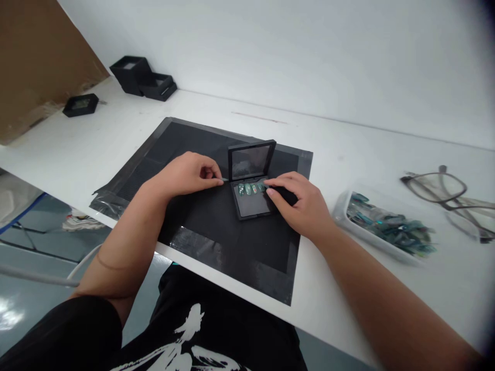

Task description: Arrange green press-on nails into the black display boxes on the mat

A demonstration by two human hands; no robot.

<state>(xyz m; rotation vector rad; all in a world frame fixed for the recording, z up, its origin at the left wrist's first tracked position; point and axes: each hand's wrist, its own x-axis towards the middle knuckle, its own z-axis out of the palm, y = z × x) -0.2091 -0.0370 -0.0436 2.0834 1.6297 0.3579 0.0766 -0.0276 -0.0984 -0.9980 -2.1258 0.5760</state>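
A hinged black display case (253, 208) lies on the black mat with its clear-windowed lid (250, 161) raised. Several green press-on nails (248, 189) sit in a row along the back of its grey inner surface. At the right end of that row, my right hand (296, 201) has thumb and index finger closed around a green nail, partly covered by the fingertips. My left hand (189, 174) is just left of the case, pinching a small, thin, pale green piece that looks like a press-on nail; most of it is hidden.
A clear plastic tub (386, 226) of loose green nails stands to the right, near a pair of glasses (444, 193). Black boxes (131, 74) are stacked at the back left, with another small black case (80, 104) beside them. Tape holds the black mat (201, 206) to the white table.
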